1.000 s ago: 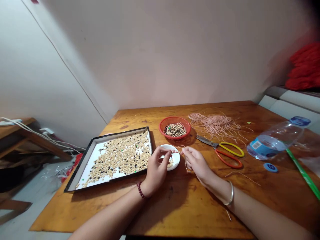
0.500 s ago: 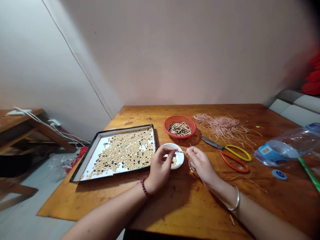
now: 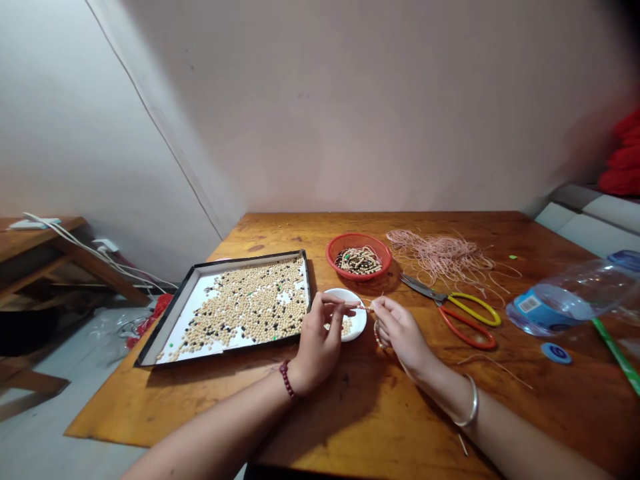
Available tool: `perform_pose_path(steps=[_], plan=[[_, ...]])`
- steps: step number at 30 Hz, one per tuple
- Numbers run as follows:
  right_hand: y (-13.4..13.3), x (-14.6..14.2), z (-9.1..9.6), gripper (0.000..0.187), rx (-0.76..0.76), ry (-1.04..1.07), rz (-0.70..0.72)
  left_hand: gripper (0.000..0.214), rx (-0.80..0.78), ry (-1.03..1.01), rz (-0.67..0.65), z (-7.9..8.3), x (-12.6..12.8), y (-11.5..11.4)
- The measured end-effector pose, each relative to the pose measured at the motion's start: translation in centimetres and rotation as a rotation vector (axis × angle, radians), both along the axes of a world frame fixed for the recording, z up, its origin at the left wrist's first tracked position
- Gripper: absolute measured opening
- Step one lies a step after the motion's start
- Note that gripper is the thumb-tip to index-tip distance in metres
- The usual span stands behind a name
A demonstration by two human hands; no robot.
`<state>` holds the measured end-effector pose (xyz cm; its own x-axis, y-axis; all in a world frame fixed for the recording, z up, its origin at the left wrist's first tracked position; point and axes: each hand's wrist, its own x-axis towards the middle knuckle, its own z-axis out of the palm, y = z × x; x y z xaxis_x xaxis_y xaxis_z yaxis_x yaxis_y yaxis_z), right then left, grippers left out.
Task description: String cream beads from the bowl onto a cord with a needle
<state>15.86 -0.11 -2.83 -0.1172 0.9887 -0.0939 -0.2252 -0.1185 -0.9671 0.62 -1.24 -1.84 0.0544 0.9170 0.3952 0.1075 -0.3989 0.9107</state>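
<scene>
Between my two hands a thin cord with small beads runs over the far edge of a white dish (image 3: pixel 357 324), which has a few pale beads in it. My left hand (image 3: pixel 320 339) pinches the cord's left end between thumb and fingertips. Thumb and forefinger of my right hand (image 3: pixel 404 333) grip the other side, and a string of beads (image 3: pixel 378 337) hangs down beside its curled fingers. To the left lies a black-edged tray (image 3: pixel 187 293) spread with tan, black and a few green beads. Behind the dish stands a red basket (image 3: pixel 332 261) holding finished-looking beaded strings (image 3: pixel 363 260).
Right of the basket lies a tangle of pink cord (image 3: pixel 440 253). Scissors (image 3: pixel 445 298) with yellow and orange handles rest in front of it. Farther right are a clear plastic bottle (image 3: pixel 565 300) on its side, a blue cap (image 3: pixel 556 353) and a green strip (image 3: pixel 617 357).
The few beads on the cord now sit nearer my right fingers, with more bare cord beside my left fingertips. The whole view has shifted slightly; other things stay put.
</scene>
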Motion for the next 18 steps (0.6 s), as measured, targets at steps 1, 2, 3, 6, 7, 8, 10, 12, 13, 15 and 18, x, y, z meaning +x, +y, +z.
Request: perform_pose_path(steps=[1, 2, 3, 6, 7, 8, 10, 12, 13, 15, 18], plan=[[0.05, 0.02, -0.06, 0.038, -0.005, 0.002, 0.0, 0.011, 0.004, 0.015, 0.012, 0.1, -0.02, 0.04], [0.1, 0.04, -0.12, 0.038, -0.012, 0.003, 0.002, 0.012, 0.01, 0.032, 0.029, 0.21, -0.05, 0.09], [0.14, 0.06, -0.17, 0.038, -0.018, 0.005, 0.005, 0.012, 0.013, 0.049, 0.045, 0.32, -0.08, 0.15], [0.16, 0.08, -0.24, 0.038, -0.034, 0.008, 0.018, 0.013, 0.005, 0.075, 0.069, 0.49, -0.18, 0.37], [0.15, 0.07, -0.22, 0.038, -0.036, 0.004, 0.019, 0.014, 0.0, 0.079, 0.067, 0.49, -0.21, 0.45], [0.13, 0.05, -0.19, 0.038, -0.036, -0.002, 0.018, 0.014, -0.007, 0.083, 0.061, 0.45, -0.22, 0.52], [0.09, 0.0, -0.1, 0.039, -0.037, -0.012, 0.011, 0.016, -0.019, 0.08, 0.048, 0.33, -0.24, 0.62], [0.08, -0.07, 0.01, 0.04, -0.033, -0.018, 0.004, 0.017, -0.026, 0.064, 0.038, 0.22, -0.23, 0.64], [0.07, -0.1, 0.07, 0.04, -0.026, -0.02, 0.002, 0.017, -0.025, 0.055, 0.035, 0.19, -0.23, 0.63], [0.08, -0.17, 0.15, 0.039, -0.003, -0.028, 0.0, 0.017, -0.01, 0.045, 0.038, 0.21, -0.22, 0.56], [0.09, -0.27, 0.13, 0.039, 0.02, -0.042, 0.016, 0.015, 0.019, 0.049, 0.05, 0.3, -0.23, 0.44]])
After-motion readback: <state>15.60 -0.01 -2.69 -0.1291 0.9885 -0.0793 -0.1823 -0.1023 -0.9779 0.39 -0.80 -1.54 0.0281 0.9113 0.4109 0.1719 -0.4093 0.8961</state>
